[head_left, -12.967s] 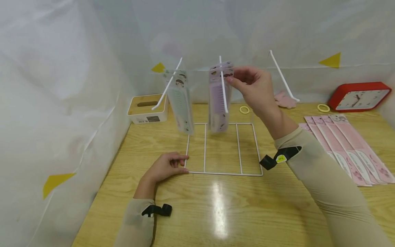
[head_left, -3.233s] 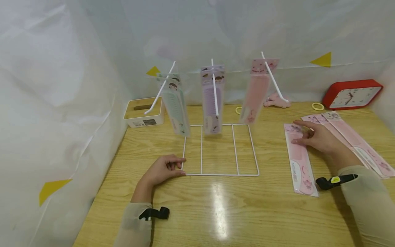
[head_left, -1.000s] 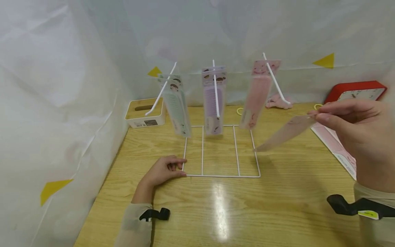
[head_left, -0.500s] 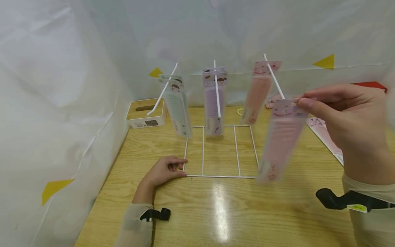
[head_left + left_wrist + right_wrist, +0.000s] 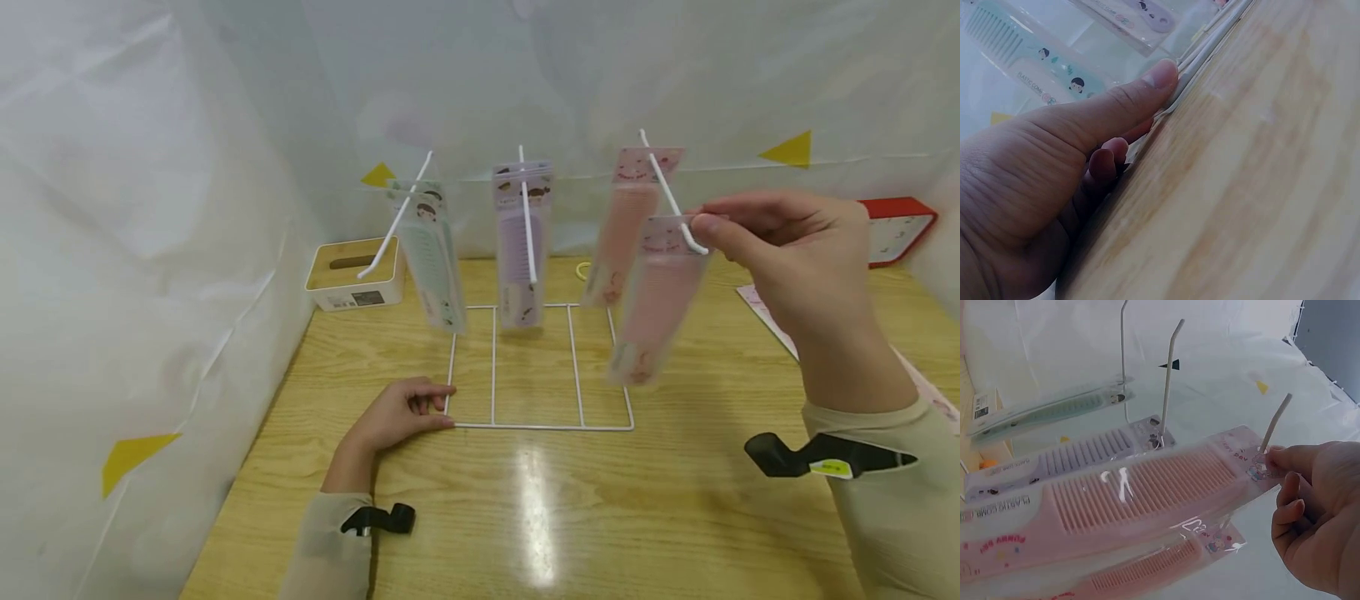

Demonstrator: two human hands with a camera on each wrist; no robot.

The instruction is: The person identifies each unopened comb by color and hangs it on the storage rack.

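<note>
The right hand [image 5: 802, 258] pinches a pink comb in a clear packet [image 5: 656, 304], a slim white wire hook [image 5: 667, 187] crossing before its top; another packeted pink comb [image 5: 628, 233] hangs behind. The left hand [image 5: 397, 412] holds the rectangular white wire frame [image 5: 540, 427]; packeted pale-green combs [image 5: 429, 258] and packeted purple combs [image 5: 512, 250] hang beyond.

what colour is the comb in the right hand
The comb is pink, clearest in the right wrist view.

Tilted pink packaged comb [image 5: 657, 304] at a white hook's tip [image 5: 695, 244]
</note>
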